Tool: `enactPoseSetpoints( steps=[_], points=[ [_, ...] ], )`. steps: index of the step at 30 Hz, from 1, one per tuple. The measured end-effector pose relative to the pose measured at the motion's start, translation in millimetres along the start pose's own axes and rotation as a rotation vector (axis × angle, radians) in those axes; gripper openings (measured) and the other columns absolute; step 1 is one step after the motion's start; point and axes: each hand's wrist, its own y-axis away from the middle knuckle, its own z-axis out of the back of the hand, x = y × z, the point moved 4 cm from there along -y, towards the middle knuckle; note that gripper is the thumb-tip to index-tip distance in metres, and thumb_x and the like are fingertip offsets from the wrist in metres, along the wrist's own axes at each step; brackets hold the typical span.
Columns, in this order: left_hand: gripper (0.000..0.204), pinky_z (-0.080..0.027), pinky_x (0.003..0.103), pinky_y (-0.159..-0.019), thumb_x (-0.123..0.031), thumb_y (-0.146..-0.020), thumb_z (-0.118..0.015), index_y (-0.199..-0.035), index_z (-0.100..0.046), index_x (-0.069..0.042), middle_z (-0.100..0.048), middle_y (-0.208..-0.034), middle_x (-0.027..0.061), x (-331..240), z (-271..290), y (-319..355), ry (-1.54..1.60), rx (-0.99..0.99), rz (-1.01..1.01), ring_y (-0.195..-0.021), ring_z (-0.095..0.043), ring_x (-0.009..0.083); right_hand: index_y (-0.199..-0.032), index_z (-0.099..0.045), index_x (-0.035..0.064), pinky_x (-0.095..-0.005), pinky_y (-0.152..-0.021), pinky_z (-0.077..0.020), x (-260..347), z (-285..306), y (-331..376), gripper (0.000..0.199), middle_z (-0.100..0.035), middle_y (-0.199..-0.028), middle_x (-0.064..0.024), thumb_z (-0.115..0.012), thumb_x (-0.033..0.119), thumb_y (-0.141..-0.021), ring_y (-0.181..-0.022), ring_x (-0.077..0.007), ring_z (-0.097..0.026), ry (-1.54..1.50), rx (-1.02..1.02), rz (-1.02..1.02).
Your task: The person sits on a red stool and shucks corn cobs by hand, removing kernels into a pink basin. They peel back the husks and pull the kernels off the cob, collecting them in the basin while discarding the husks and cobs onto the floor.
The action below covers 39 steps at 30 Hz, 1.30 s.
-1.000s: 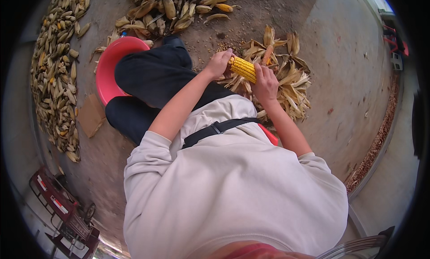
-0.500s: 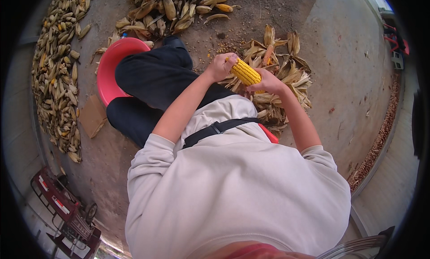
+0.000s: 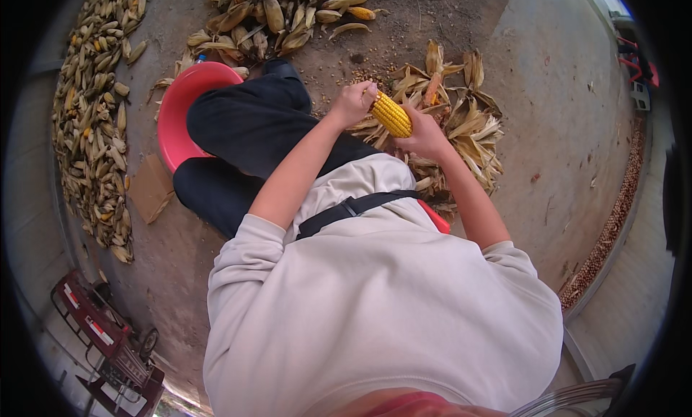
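A yellow corn cob (image 3: 391, 116) with its kernels bare is held between my hands, over the edge of a heap of dry husks (image 3: 472, 132). Closed round its upper left end is my left hand (image 3: 353, 103). My right hand (image 3: 424, 134) wraps the lower right end, its fingers partly hidden behind the cob. To the left of my legs stands a pink basin (image 3: 171, 121), partly covered by my knees.
Unhusked corn lies in a pile (image 3: 270, 20) at the far side and in a long heap (image 3: 94, 129) on the left. A cardboard piece (image 3: 150, 188) rests beside the basin. At the lower left stands a dark red machine (image 3: 108, 338) with wheels. Loose kernels line the right wall.
My right hand has shifted slightly left and down, its grip turned on the cob's lower end. The left hand and cob have moved only a little.
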Motion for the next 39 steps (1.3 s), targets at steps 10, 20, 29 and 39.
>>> enactPoseSetpoints(
  steps=[10,20,29,39],
  points=[
    [0.057,-0.053,0.040,-0.073,-0.054,-0.095,-0.053,-0.097,-0.070,0.000,-0.071,-0.085,0.0189,-5.6,-6.6,1.6,-0.097,0.127,0.202,-0.079,-0.070,0.0313,-0.119,-0.053,0.0105,-0.0457,-0.075,-0.0538,14.5,1.5,1.9,0.057,-0.067,-0.099,-0.0165,-0.078,0.022,-0.068,-0.093,-0.0353,-0.067,0.320,-0.076,-0.028],
    [0.060,-0.052,0.037,-0.062,-0.055,-0.099,-0.047,-0.092,-0.070,-0.001,-0.067,-0.074,0.0140,8.7,0.8,-3.0,0.199,-0.008,0.254,-0.066,-0.068,0.0255,-0.124,-0.052,0.0123,-0.0413,-0.075,-0.0525,17.1,-14.0,11.5,0.067,-0.063,-0.101,-0.0087,-0.079,0.013,-0.063,-0.089,-0.0295,-0.064,0.486,-0.460,0.104],
    [0.048,-0.054,0.036,-0.071,-0.041,-0.101,-0.047,-0.094,-0.072,0.000,-0.069,-0.077,0.0154,-5.1,-4.5,2.5,0.062,0.004,-0.011,-0.073,-0.069,0.0248,-0.124,-0.057,0.0109,-0.0393,-0.078,-0.0523,11.6,-8.3,6.0,0.060,-0.065,-0.099,-0.0098,-0.079,0.017,-0.068,-0.090,-0.0289,-0.065,0.350,-0.347,0.143],
    [0.055,-0.053,0.035,-0.071,-0.049,-0.102,-0.047,-0.094,-0.073,-0.001,-0.073,-0.084,0.0098,-9.2,-7.8,2.5,0.353,0.257,0.369,-0.073,-0.068,0.0201,-0.126,-0.056,0.0071,-0.0368,-0.084,-0.0539,-6.4,17.1,-3.8,0.060,-0.067,-0.106,-0.0119,-0.080,0.022,-0.073,-0.096,-0.0254,-0.067,0.101,0.104,-0.007]
  ],
)
